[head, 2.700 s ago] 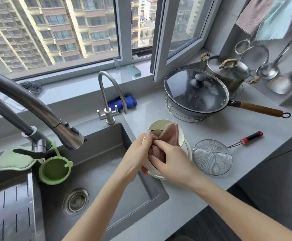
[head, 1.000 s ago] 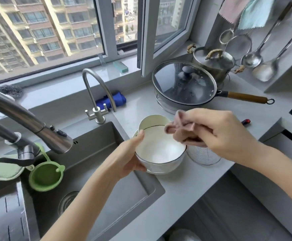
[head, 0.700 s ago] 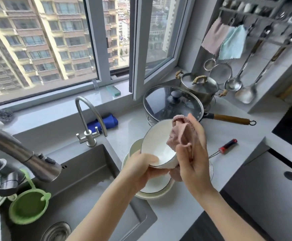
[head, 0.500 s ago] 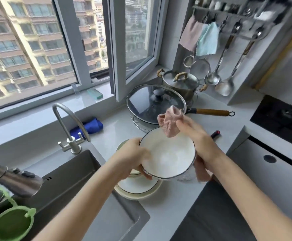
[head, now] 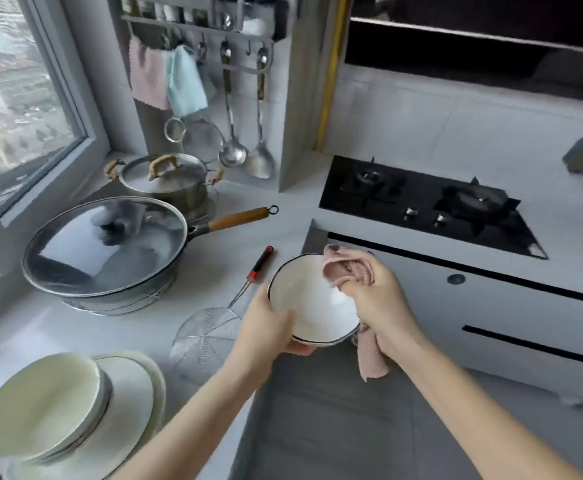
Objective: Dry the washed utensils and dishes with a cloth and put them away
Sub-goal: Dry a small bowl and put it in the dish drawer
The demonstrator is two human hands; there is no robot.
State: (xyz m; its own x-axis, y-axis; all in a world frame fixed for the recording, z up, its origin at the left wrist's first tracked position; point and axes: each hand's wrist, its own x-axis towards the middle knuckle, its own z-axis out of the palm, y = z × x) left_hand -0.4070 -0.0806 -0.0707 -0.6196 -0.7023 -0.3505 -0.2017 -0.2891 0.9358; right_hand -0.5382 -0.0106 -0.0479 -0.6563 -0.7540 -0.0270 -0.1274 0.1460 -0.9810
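The right hand [head: 375, 299] is clenched around a bunched pink cloth [head: 347, 268], pressing the wad against the inner wall of a white bowl [head: 309, 306] at its far right edge; a loose tail of the cloth hangs down below the wrist. The left hand [head: 266, 332] grasps the same bowl from the near left, thumb over the dark-lined rim and fingers curled under the base, so the bowl is held in the air between both hands, tilted toward the person, over the dark floor just off the edge of the worktop [head: 214, 265].

Just left of the left hand, a wire skimmer [head: 207, 336] lies flat on the worktop, its red-and-black handle pointing away toward the far side. Further left and nearer the person, a stack of pale plates and bowls [head: 68, 414] sits on the worktop. Beyond the skimmer stands a wok with a glass lid [head: 104, 249] and a wooden handle, and behind it a steel pot [head: 165, 181] with its lid on. Above the pot, ladles and strainers [head: 231, 147] and two cloths hang from a wall rail. To the far right of the right hand is a black gas hob [head: 428, 206].
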